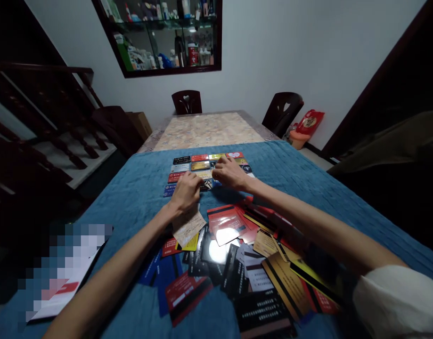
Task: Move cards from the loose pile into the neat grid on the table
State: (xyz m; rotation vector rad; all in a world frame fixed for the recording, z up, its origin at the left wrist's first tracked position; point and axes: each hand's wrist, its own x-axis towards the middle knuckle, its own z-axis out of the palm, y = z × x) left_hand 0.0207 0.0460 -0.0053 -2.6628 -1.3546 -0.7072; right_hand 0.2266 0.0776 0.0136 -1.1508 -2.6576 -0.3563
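Note:
My left hand (pixel 187 190) rests low over the front rows of a neat grid of plastic cards, its fingers curled together at a black-and-white card (pixel 206 185). Beside it, my right hand (pixel 229 173) bends over the right-hand columns, fingers drawn in; its fingertips hide what they touch, near a blue card (pixel 216 183). In the back row lie a black card (pixel 181 160), a red card (pixel 200 157), a yellow card (pixel 216 156) and a red card with a heart (pixel 234 155). A gold card (pixel 200 165) sits in the row before them.
Nearer to me spreads a loose pile of overlapping cards, including a red one (pixel 188 296), a gold one (pixel 285 278) and a black one (pixel 264 313). A beige paper-like piece (pixel 189 226) lies below my left hand. Blue cloth (pixel 127 207) covers the table; chairs (pixel 186 102) stand beyond.

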